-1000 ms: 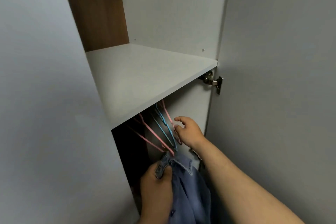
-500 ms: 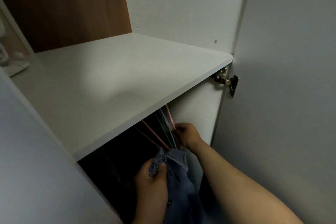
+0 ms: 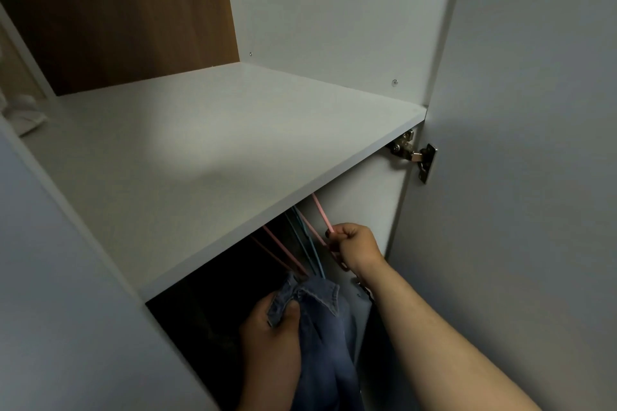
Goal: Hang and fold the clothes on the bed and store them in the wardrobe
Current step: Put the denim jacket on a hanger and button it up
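**Hanger in one hand, shirt in the other, and a blind pull ahead**

The right hand (image 3: 355, 245) was curled into a fist around a pink hanger (image 3: 320, 212) just under the wardrobe (image 3: 317, 27) shelf (image 3: 233, 150). The hanger's upper arm ran up behind the shelf edge and out of sight. The left hand (image 3: 267, 340) sat lower, pinching the denim shirt (image 3: 329, 327) at the collar between thumb and fingers. The rest of the cloth hung down out of frame. The shirt was at the mouth of the dark hanging space, near the hanger but not yet on it.

Just left of the gripped one, the other hangers (image 3: 300, 243), pink and blue, leaned close together, their lower ends reaching down to the collar.

The main risk, as I judge it, was the hidden top. The hooks, and whatever they hung from, were behind the shelf, so the person would be freeing the hanger by feel. A straight tug could leave the hook caught, or snag a neighbour and drag it down too.

The shirt was held only by a pinch at the collar, with most of its weight hanging free. A jerk from the other hand might loosen that pinch and drop it into the dark below. The right-hand knuckles were also near the shelf's underside, with a hinge (image 3: 414, 153) above on the door (image 3: 534, 210) side, so a sharp lift could knock them.
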{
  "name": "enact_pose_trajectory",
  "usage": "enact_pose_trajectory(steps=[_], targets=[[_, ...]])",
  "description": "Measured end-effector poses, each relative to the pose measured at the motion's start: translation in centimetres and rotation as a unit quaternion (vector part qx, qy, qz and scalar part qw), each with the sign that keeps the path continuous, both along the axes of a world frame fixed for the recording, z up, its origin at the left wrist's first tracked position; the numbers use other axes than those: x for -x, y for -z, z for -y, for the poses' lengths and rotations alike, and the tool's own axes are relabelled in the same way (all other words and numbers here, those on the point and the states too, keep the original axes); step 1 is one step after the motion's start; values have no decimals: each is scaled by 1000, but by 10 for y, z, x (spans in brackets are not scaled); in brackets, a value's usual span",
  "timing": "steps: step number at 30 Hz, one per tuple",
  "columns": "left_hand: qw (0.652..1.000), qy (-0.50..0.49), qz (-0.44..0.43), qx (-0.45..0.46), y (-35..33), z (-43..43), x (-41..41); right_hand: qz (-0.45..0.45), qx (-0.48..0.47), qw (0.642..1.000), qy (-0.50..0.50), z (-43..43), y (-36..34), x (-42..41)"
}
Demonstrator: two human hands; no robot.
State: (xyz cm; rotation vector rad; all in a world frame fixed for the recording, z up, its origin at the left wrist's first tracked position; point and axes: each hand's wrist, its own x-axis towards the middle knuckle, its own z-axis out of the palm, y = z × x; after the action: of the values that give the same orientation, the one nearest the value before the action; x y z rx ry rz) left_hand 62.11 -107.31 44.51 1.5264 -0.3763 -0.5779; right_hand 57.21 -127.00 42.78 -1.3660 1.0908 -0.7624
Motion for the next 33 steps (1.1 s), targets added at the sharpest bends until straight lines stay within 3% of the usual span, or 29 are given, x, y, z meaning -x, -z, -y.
enact_pose_trajectory(steps=[7, 15, 20, 25, 29, 33], targets=[[1000, 19, -12, 13, -7, -12, 9, -4, 15, 999, 36, -18, 4, 41], [997, 57, 50, -5, -5, -26, 18, -3, 68, 994, 88, -79, 4, 100], [993, 87, 75, -35, -6, -47, 27, -43, 135, 979, 149, -148, -12, 132], [986, 118, 119, -22, -16, -79, 42, 0, 132, 975, 180, -239, -14, 132], [980, 174, 92, 38, -27, -125, 57, 21, 153, 971, 181, -309, -19, 117], [968, 222, 91, 77, -29, -176, 53, -7, 232, 936, 265, -374, -31, 109]])
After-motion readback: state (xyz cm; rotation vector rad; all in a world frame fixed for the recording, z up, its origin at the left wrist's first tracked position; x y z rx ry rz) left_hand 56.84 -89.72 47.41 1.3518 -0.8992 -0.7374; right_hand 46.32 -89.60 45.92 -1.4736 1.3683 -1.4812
